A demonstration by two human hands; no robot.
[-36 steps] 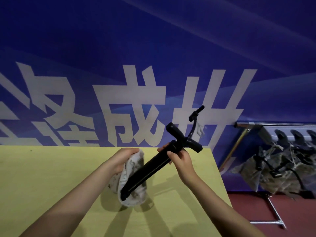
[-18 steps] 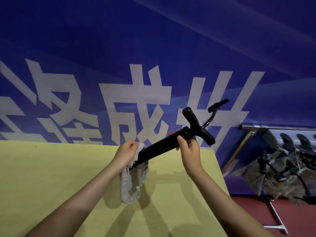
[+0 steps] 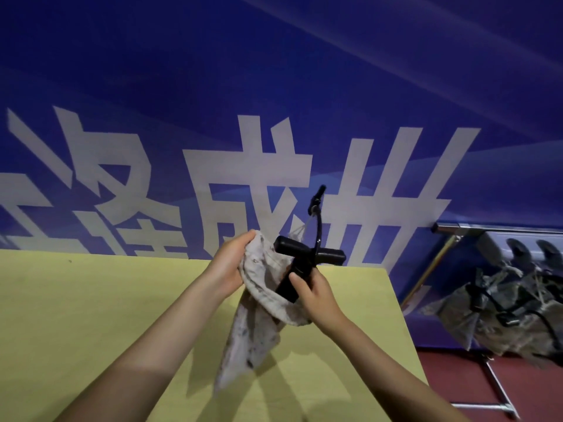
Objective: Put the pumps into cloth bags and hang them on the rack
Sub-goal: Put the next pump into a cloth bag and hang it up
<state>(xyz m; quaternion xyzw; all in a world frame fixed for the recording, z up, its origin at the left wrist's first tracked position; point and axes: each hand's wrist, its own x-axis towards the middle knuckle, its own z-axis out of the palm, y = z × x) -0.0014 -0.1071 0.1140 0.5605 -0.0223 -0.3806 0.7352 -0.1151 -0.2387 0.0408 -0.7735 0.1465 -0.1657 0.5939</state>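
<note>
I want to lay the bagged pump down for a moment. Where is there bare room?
The yellow table is bare left of the left hand, up to the blue wall. The rack on the right is crowded with hung bags.

Both hands (image 3: 231, 269) raised, fingers (image 3: 300, 280) curled

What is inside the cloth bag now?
The lower barrel of the black pump goes into the cloth bag; its T-handle and hose stay outside. How deep the hidden end reaches, or anything else inside, cannot be seen through the fabric.
</note>
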